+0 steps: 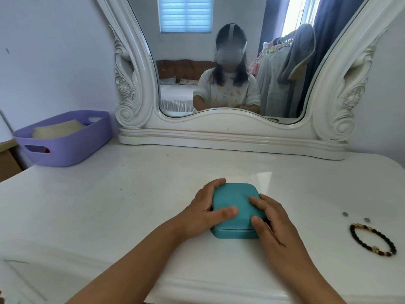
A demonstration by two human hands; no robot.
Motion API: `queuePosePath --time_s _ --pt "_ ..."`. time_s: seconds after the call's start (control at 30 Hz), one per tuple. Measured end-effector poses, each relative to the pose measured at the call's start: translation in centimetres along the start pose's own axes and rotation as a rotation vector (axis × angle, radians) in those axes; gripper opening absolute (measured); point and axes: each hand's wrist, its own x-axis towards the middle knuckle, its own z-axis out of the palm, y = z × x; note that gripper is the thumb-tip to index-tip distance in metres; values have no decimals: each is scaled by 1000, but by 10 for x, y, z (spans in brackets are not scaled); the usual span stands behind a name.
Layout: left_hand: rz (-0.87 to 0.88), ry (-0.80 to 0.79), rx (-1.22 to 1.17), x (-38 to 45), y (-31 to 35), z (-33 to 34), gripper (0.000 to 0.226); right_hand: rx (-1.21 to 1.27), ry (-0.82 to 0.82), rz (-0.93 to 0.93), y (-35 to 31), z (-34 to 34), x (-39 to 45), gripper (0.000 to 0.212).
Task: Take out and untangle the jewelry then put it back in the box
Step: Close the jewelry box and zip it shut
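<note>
Near the front edge of the white bench (131, 194), a teal box (232, 200) is lying flat with its lid down. It is a rounded square with soft corners and a matte, leather-like skin; a thin seam is running along the side facing the person, and no long axis is showing because its sides look about equal.

On the box's left side, the left hand (203, 213) is gripping it, fingers (215, 184) curling round the far left corner while the thumb is lying across the lid. On its right side, the right hand (274, 224) is resting with fingers fairly straight, the fingertips pressing on the lid and the thumb touching the near right corner.

Well to the right of the box, a bracelet (372, 240) of dark oval beads with a few amber ones is lying in an open loop, with two small silvery pieces (345, 214) just beyond it.

Behind the box, a carved, glossy white mirror frame (219, 126) is standing on the bench. Far to the back left of the box, a smooth lilac plastic basket (72, 145) is sitting.
</note>
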Motion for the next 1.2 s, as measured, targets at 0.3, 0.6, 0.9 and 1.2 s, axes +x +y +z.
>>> queuePosePath --time_s 0.3,0.6,0.9,1.2 --pt "9 -51 43 0 -2 -2 98 63 12 42 3 -5 2 36" --pt "126 8 231 -1 -3 -3 95 277 -45 264 -2 -23 27 4" --pt "109 -241 40 -3 -2 -19 90 303 -492 380 20 -27 83 50" --pt "102 -385 11 1 -1 -26 89 132 -612 267 32 -41 82 28"
